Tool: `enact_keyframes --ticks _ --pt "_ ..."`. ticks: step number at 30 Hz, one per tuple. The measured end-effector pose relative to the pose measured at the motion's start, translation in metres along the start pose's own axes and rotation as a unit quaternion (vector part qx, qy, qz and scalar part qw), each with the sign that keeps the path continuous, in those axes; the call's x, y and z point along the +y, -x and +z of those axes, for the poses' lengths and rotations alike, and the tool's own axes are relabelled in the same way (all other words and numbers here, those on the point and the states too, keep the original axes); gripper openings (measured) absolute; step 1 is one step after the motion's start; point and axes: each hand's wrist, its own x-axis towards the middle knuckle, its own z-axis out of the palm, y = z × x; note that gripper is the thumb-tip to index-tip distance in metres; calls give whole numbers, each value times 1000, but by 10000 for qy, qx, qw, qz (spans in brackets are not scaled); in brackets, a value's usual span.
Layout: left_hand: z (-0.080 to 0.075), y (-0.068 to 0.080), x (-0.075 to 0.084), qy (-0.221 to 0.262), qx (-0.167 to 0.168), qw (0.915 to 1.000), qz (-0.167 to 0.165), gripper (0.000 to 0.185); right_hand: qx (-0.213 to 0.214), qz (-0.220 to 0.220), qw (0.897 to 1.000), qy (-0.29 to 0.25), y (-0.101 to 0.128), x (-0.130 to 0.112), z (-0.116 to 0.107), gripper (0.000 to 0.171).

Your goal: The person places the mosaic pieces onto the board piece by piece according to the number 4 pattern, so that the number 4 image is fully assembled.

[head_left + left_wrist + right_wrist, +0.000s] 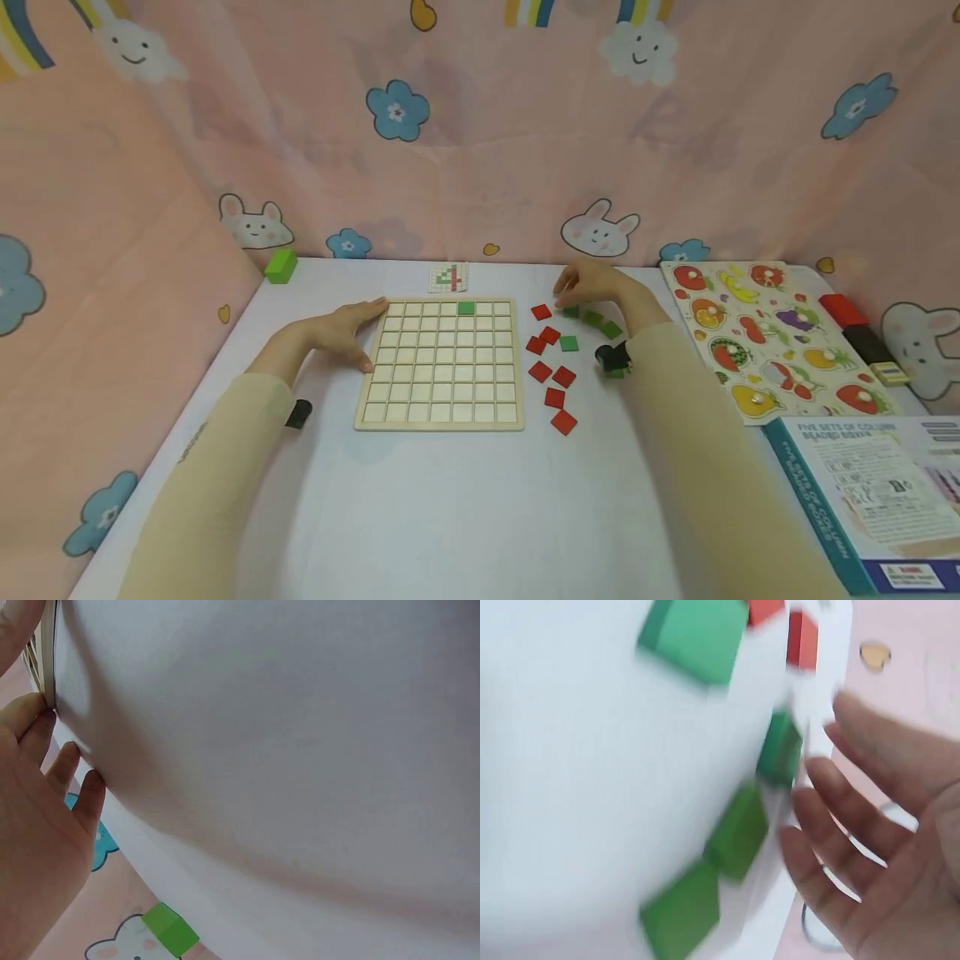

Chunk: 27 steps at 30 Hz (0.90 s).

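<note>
1. Rests the left hand [339, 330] against the upper left side of the gridded board [439, 372], with thumb and fingers spread wide, loose rather than clenched.
2. Holds the right hand [598, 283] near the far edge of the worktop [450, 517], over the farthest of the green tiles [611, 329], with fingers apart and relaxed; released, with a visible gap between thumb and fingers. Cannot tell from the blurred right wrist view whether touching a tile.
3. Has the gridded board flat on the white worktop, directly ahead, divided into small square cells inside a raised rim.
4. Has one green square [467, 308] in a cell of the board's farthest row, right of the middle.
5. Has seven red tiles [564, 422] scattered on the worktop, just beside the board's right side.
6. Has green tiles mostly farther right: three in a slanting line near the right hand, one alone near the red tiles, one partly hidden behind a black wrist camera [612, 358].
7. Has a small card [447, 277] just beyond the board, printed with a green and red grid pattern.
8. Has a bright green block [281, 267] at the far left corner, well apart from the board.
9. Has a fruit-picture board [776, 333] at the right, with a red and black object [862, 333] beside it and a printed box [862, 492] nearer.
10. Faces a pink cloth [487, 167] printed with rabbits, clouds and blue flowers.
</note>
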Motion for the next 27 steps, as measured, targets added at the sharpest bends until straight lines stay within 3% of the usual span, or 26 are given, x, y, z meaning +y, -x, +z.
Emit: enact_keyframes --ticks 5,13,17,21,27 --pt "0 2 -1 9 -13 10000 12 121 -333 -54 9994 14 6 18 -4 30" --pt "1 0 -1 7 7 10000 -21 121 -46 -141 9999 81 6 15 -2 22" --pt "1 1 -3 -8 14 10000 12 120 498 -196 9980 -342 2 0 5 20" --pt "1 2 -2 -14 5 10000 32 119 1018 -648 9884 -917 -8 -26 20 21" --pt "0 2 -1 21 32 10000 82 121 1079 -1201 9791 -1240 -20 -74 50 15"
